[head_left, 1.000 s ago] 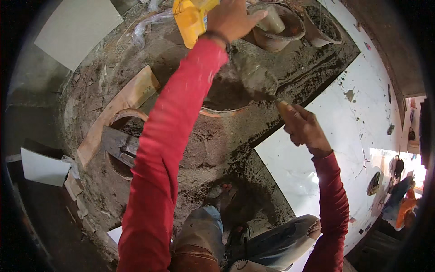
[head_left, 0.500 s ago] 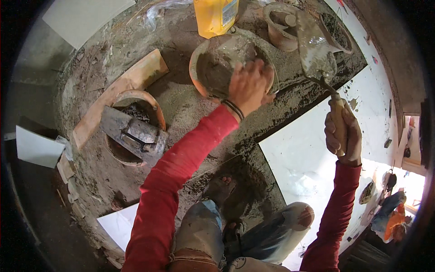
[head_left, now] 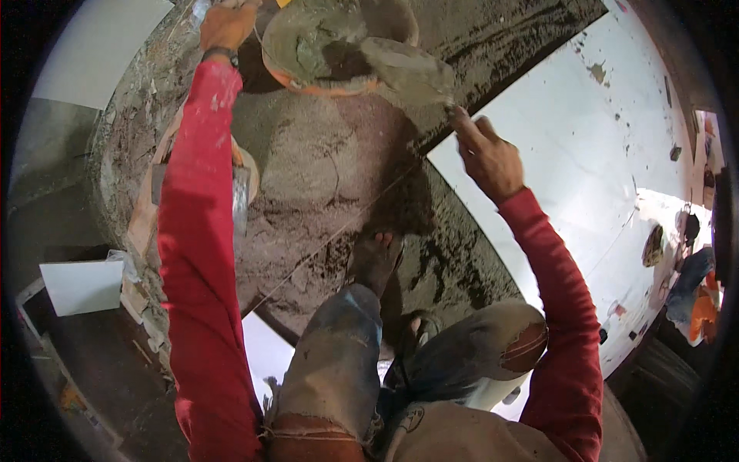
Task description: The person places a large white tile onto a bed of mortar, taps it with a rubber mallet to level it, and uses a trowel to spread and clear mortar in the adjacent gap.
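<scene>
My right hand (head_left: 491, 158) is closed around the handle of a trowel, and its blade (head_left: 412, 71), smeared with wet grey cement, lies over the near right rim of an orange-rimmed bucket (head_left: 327, 90). Watery grey cement slurry (head_left: 315, 48) fills the bucket. At the top edge, left of the bucket, my left hand (head_left: 225, 29) has its fingers curled; what they hold is partly cut off by the frame. A corner of a yellow container (head_left: 283, 3) shows beside it. Below my left forearm, a steel float (head_left: 240, 199) rests on a second bucket (head_left: 250, 165), mostly hidden by the sleeve.
Large white tiles (head_left: 570, 146) cover the floor on the right, with cement splashes. Raw mortar bed (head_left: 308, 154) lies between my feet and the bucket, crossed by a taut string (head_left: 331, 237). A wooden board (head_left: 142, 219) is at left. Another person (head_left: 697, 296) crouches far right.
My left hand has left the bucket's slurry and moved up and left to the top edge. The trowel has come down from upright on the right to the bucket's rim. The view has shifted.
</scene>
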{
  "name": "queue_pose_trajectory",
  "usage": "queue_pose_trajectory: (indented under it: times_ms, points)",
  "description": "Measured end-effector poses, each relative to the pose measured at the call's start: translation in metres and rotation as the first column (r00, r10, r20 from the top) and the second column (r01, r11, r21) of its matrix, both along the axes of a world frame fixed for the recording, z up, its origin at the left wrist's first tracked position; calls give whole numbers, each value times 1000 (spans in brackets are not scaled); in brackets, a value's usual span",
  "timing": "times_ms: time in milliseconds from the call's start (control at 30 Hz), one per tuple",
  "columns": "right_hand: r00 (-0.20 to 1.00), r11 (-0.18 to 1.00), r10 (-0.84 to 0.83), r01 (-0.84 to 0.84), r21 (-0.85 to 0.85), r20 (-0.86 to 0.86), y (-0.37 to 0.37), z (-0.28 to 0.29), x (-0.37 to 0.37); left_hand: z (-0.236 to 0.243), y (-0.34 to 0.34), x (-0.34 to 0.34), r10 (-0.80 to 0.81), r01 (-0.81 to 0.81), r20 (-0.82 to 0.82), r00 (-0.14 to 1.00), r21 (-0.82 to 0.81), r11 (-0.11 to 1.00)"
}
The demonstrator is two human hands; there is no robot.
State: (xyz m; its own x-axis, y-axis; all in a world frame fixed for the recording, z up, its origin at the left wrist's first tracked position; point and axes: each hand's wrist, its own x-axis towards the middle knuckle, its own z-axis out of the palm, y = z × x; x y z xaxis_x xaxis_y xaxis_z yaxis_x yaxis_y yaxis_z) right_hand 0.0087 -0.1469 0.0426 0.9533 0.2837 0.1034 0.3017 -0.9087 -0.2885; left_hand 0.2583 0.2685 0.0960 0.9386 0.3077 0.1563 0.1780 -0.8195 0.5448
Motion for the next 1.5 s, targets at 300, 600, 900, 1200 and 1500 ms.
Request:
queue_pose_trajectory:
  times_ms: [300, 600, 900, 1200, 1500]
  points:
    - [971, 990, 94, -68, 120, -219, -68, 61, -164, 48, -78, -61, 6, -67, 272, 962, 213, 975]
    - [985, 996, -28, 41, 75, -169, -10, 18, -193, 160, -162, -259, -550, 542, 399, 734, 142, 828]
    - [937, 964, -257, 231, -132, -235, 25, 21, -206, 218, -194, -367, -737, 750, 213, 641, 30, 661]
    - [872, 925, -373, 323, -200, -317, -50, 59, -336, 237, -200, -446, -966, 964, -11, 258, -62, 259]
    - [870, 811, -467, 352, -468, -156, -125, 64, -476, 191, -212, -421, -991, 994, -131, -33, -110, -19]
